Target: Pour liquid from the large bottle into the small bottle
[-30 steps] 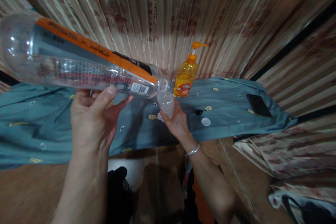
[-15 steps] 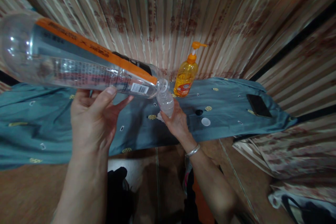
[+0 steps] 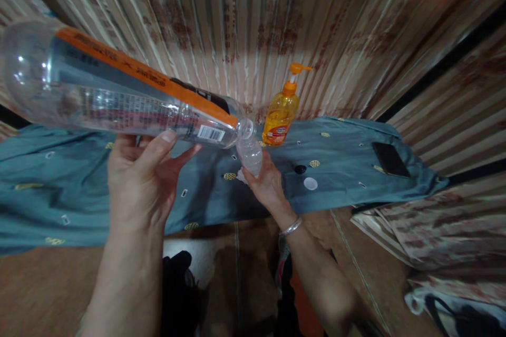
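My left hand (image 3: 148, 174) supports a large clear bottle (image 3: 130, 95) with an orange and grey label, tilted with its neck pointing right and slightly down. The fingers wrap beneath it and the thumb rests on its near side. My right hand (image 3: 265, 178), with a silver bangle at the wrist, grips a small clear bottle (image 3: 250, 151). The mouths of the two bottles meet. Just right of them stands an orange pump bottle (image 3: 280, 116) of yellow-orange liquid. Whether liquid flows between the mouths cannot be made out.
A teal patterned cloth (image 3: 213, 200) covers the narrow table. On it lie a black cap (image 3: 300, 169), a white cap (image 3: 310, 184) and, at the right, a dark phone (image 3: 391, 159). A pleated curtain (image 3: 190, 26) hangs behind. Bags sit at the lower right.
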Motion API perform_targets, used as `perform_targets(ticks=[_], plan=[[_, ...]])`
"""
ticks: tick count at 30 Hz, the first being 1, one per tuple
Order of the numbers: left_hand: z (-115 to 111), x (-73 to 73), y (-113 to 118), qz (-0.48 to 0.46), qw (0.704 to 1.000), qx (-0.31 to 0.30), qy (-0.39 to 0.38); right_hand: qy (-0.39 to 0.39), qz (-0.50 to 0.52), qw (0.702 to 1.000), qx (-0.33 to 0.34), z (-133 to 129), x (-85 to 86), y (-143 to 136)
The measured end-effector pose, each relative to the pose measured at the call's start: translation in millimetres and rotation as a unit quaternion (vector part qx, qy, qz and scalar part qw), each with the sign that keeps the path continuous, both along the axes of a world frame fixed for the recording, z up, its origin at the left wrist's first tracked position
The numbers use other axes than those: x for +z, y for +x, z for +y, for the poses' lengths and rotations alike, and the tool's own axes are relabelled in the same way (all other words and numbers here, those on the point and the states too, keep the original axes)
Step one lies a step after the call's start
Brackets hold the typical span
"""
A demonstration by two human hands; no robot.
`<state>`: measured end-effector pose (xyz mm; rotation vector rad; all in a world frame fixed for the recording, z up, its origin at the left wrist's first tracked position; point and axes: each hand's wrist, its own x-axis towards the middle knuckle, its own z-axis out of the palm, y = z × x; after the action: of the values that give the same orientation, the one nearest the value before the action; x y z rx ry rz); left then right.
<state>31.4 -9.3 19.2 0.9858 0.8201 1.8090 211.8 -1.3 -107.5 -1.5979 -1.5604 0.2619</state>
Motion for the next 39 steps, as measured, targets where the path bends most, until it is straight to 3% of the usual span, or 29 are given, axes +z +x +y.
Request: perform_targets(ticks=[39], plan=[[1.8, -3.4, 1.8, 0.017, 0.999, -0.019, 0.026, -0.006, -0.01, 1.0, -0.001, 1.1, -2.3, 0.3]])
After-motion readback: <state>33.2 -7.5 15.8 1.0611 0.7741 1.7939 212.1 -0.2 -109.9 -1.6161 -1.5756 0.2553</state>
